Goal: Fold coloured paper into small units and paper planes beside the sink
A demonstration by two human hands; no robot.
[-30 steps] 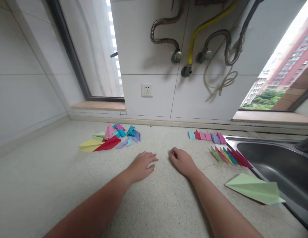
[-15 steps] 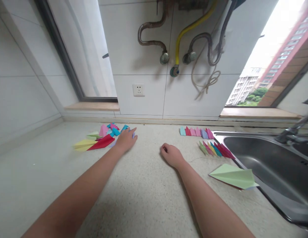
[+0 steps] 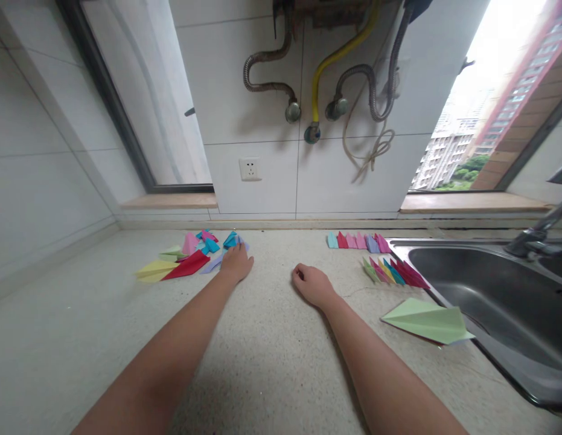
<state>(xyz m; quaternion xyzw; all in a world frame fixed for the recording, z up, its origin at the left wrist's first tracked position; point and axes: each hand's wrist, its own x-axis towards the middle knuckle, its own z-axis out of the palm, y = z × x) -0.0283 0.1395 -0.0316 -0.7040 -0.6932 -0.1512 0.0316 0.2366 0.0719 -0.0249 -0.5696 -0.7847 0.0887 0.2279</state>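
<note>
At the right edge of a pile of folded papers on the countertop, my left hand (image 3: 236, 261) lies palm down. Its thumb stands apart from the fingers, which touch or cover a lavender folded paper (image 3: 212, 264); the fingertips are partly hidden. Just beyond them is a blue folded paper (image 3: 230, 240). A red paper plane (image 3: 186, 266) and a yellow one (image 3: 156, 271) lie left of this hand, with small pink and blue folded pieces behind them. My right hand (image 3: 313, 284) rests on the counter, loosely curled, with nothing visible in it.
On the right stand a row of small folded papers (image 3: 358, 241) and a row of small paper planes (image 3: 393, 272). A large light green paper plane (image 3: 425, 320) lies nearer, beside the steel sink (image 3: 462, 290). Pipes (image 3: 314, 90) and a socket (image 3: 250, 169) are on the tiled wall.
My left hand has shifted slightly right and toward me, its fingers lowered from pointing outward, uncovering more of the blue paper. The right hand has stayed put. The camera view has tilted slightly.
</note>
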